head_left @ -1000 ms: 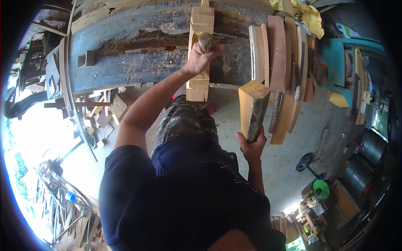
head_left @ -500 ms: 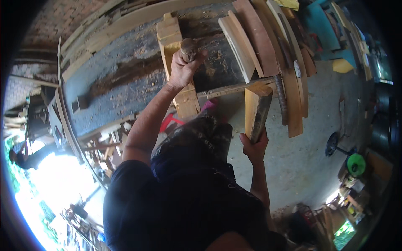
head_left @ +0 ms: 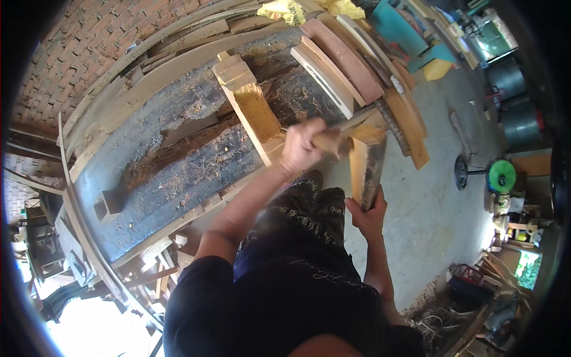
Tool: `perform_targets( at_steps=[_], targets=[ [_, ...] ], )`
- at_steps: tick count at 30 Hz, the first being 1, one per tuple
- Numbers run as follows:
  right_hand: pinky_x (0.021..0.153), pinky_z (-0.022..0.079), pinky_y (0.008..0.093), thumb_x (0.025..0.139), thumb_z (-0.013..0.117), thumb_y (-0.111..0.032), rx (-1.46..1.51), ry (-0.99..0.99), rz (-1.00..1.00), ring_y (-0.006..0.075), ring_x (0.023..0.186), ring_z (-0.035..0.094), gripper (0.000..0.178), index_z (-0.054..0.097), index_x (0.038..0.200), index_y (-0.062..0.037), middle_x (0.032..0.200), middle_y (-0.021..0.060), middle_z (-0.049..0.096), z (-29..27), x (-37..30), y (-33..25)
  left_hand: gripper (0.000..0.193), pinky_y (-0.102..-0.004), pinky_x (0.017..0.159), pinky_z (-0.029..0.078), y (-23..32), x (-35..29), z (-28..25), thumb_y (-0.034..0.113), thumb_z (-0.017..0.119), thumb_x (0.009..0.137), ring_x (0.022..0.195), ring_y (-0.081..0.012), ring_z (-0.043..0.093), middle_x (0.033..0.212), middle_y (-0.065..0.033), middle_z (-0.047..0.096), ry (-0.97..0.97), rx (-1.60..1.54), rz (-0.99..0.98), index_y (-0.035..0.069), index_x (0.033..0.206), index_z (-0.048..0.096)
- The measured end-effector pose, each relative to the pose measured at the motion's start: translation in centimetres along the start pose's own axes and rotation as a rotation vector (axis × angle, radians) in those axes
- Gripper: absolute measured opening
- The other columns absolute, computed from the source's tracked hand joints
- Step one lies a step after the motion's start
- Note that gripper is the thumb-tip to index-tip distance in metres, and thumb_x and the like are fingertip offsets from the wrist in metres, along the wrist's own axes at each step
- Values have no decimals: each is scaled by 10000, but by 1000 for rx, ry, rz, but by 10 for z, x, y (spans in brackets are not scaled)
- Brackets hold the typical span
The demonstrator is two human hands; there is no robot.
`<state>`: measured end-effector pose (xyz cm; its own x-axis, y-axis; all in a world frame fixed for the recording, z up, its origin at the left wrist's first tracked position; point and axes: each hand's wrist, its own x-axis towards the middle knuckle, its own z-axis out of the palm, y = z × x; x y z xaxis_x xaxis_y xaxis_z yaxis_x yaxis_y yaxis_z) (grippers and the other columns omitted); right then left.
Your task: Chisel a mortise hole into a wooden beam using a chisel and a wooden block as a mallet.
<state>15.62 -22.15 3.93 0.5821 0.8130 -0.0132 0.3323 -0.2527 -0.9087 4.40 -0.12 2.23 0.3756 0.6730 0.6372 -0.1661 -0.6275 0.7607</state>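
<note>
My left hand [head_left: 304, 147] is closed around the wooden handle of a long tool [head_left: 351, 123] that runs up and to the right. It hovers just left of the top of a chunky wooden block [head_left: 367, 169]. That block stands upright in front of my lap, with bark on one side. My right hand [head_left: 367, 215] grips its lower end from below. The tool's head is hidden among the boards behind the block. A yellowish notched timber [head_left: 253, 107] lies on the bench just beyond my left hand.
A dark workbench [head_left: 178, 178] strewn with sawdust and chips runs across the left and middle. Several curved boards [head_left: 351, 65] lean at its right end. A brick wall [head_left: 89, 47] is behind. On the concrete floor [head_left: 428, 202] at right are a green wheeled device [head_left: 501, 174] and metal drums [head_left: 517, 101].
My left hand has left the timber on the bench and swung down and right with the tool, to the top of the block. My right hand keeps holding the block.
</note>
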Motion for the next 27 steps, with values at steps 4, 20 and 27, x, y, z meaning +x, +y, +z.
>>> perform_targets(
  at_steps=[4,20,27],
  targets=[
    [545,467,261,730,802,-146,33,141,-151,104,598,562,473,525,1088,-7,795,44,622,1,-29,-38,210,-420,579,478,19,-19,-8,63,731,722,676,-362,592,712,-128,558,-186,10,-21,42,741,522],
    [704,470,361,734,788,-232,-28,55,-121,227,770,574,456,542,1051,-15,855,90,611,31,-42,-9,187,-438,698,468,0,-33,-10,159,743,713,735,-336,580,729,-118,556,-163,127,68,69,800,603],
    [620,486,334,729,751,-116,346,223,-209,175,635,554,410,502,1047,-52,714,52,552,12,-39,-37,220,-421,653,430,-15,-48,-10,171,728,737,730,-317,569,722,-110,523,-257,217,148,71,744,533]
  ],
)
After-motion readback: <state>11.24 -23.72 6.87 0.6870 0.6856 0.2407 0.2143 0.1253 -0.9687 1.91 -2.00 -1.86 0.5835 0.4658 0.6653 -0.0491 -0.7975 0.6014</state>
